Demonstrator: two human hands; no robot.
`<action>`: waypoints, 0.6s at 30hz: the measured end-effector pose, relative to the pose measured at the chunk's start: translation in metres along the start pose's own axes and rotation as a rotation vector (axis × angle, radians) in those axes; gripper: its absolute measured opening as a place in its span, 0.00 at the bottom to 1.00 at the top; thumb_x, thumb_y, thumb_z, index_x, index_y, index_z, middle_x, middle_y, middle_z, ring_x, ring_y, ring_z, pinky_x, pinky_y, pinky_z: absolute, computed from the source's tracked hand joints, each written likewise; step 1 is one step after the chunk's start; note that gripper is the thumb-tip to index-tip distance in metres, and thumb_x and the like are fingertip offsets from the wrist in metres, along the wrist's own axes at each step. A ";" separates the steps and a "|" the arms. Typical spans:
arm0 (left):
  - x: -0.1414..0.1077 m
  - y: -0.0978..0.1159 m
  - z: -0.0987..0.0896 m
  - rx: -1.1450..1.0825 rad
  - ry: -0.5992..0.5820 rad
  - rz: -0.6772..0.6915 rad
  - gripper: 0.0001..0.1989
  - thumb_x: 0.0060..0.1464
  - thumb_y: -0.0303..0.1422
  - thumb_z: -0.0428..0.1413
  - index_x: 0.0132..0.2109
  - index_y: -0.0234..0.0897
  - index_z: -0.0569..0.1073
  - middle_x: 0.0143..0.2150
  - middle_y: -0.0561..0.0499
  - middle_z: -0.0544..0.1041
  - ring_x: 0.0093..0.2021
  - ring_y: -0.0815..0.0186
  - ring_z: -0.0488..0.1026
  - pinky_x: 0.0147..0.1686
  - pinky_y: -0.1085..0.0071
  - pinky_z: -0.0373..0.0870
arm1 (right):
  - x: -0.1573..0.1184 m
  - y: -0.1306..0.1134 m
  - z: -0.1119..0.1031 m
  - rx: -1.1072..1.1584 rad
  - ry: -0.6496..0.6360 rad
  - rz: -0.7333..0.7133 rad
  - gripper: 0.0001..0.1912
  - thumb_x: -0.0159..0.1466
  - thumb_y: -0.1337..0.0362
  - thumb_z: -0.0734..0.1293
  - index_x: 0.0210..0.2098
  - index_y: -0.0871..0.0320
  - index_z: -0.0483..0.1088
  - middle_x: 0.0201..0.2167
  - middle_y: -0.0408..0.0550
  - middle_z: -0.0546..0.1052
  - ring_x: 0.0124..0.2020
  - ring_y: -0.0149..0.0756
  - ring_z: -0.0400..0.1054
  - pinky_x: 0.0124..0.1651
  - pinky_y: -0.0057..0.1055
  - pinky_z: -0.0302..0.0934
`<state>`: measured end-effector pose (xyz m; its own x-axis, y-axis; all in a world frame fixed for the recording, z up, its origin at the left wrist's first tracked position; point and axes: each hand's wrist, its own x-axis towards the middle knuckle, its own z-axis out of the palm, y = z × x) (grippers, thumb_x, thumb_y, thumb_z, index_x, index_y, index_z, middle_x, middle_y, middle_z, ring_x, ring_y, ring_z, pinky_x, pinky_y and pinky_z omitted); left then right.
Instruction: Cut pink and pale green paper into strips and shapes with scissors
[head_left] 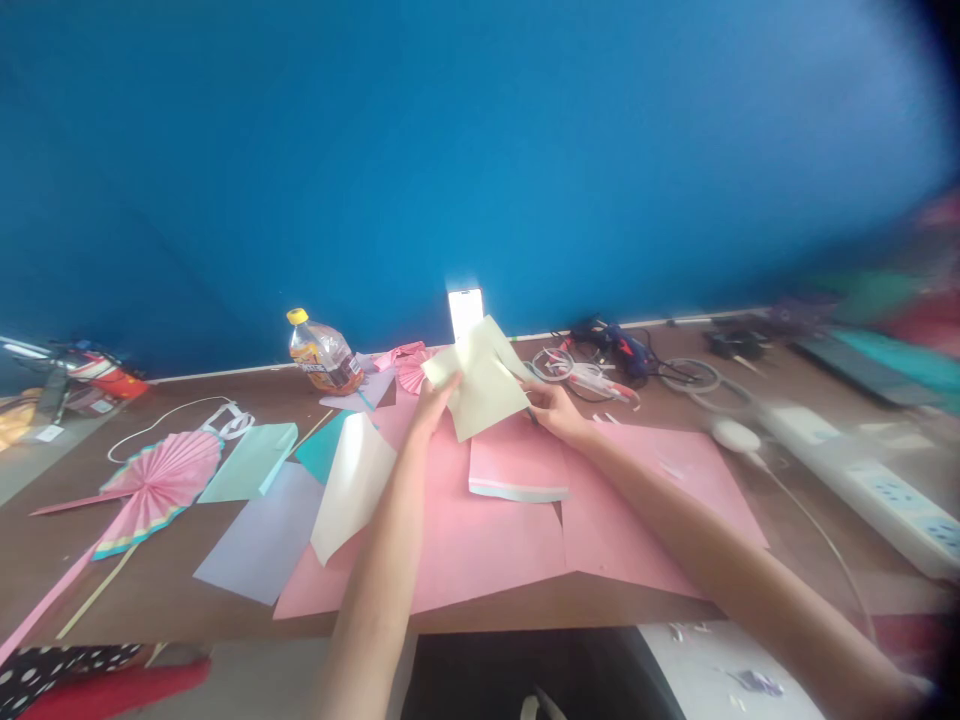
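A sheet of pale yellow paper (484, 390) is raised over the table, bent, with a narrower flap on its right side. My left hand (435, 402) pinches its left edge between thumb and fingers. My right hand (556, 410) is closed at the paper's right side, around a small dark thing that I cannot make out. Just below the yellow paper lies a pink folded stack (517, 465) with a white and pale blue edge. Under it spread large pink sheets (480, 560). A lit phone (466, 312) leans upright against the wall behind the paper.
At the left lie a pink pleated paper fan (169, 475), mint paper (251, 462), a lilac sheet (259, 535) and a curled cream sheet (352, 485). A yellow-capped bottle (322, 355) stands behind. Tangled cables (600, 360) and a white power strip (862, 490) occupy the right.
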<state>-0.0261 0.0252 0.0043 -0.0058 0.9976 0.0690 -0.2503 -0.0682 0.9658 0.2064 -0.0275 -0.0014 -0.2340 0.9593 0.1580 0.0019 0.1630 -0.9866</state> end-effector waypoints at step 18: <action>0.001 -0.006 -0.002 0.020 -0.040 0.026 0.26 0.43 0.42 0.66 0.49 0.35 0.74 0.51 0.40 0.77 0.50 0.51 0.75 0.51 0.56 0.70 | 0.000 0.003 -0.003 0.007 -0.007 0.016 0.17 0.55 0.57 0.69 0.40 0.61 0.72 0.18 0.40 0.70 0.17 0.28 0.58 0.22 0.27 0.51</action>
<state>-0.0265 0.0267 -0.0023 0.0267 0.9943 0.1035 -0.2311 -0.0946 0.9683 0.2093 -0.0260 -0.0044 -0.2406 0.9602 0.1417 -0.0012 0.1457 -0.9893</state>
